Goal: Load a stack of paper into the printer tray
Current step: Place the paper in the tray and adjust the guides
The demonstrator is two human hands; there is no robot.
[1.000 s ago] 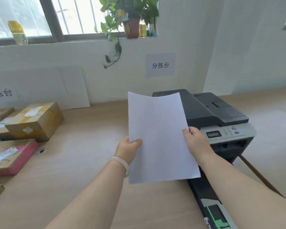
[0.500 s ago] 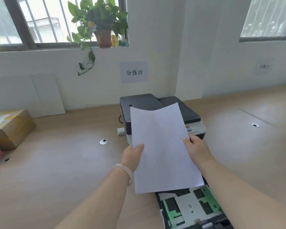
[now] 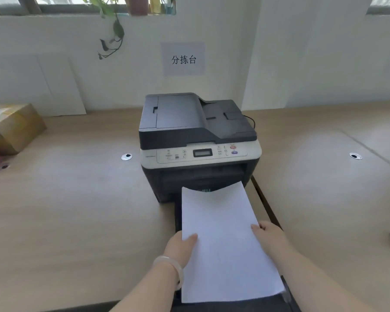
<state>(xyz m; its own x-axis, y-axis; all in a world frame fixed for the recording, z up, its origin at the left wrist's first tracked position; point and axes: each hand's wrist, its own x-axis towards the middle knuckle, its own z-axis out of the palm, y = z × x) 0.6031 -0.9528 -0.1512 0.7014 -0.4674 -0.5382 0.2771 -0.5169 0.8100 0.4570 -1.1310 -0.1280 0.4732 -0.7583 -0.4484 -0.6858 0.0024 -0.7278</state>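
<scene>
Left hand (image 3: 180,246) and right hand (image 3: 271,235) each pinch a side edge of the paper stack (image 3: 223,239), held over the pulled-out tray (image 3: 178,219) before the printer (image 3: 198,140) at the bench's near edge, not yet seated, tray unclosed.

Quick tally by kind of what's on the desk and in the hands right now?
Printer: 1
Paper stack, held by the left hand and right hand: 1
Pulled-out tray: 1
Cardboard box: 1
Desk cable grommets: 3
Total: 7
</scene>
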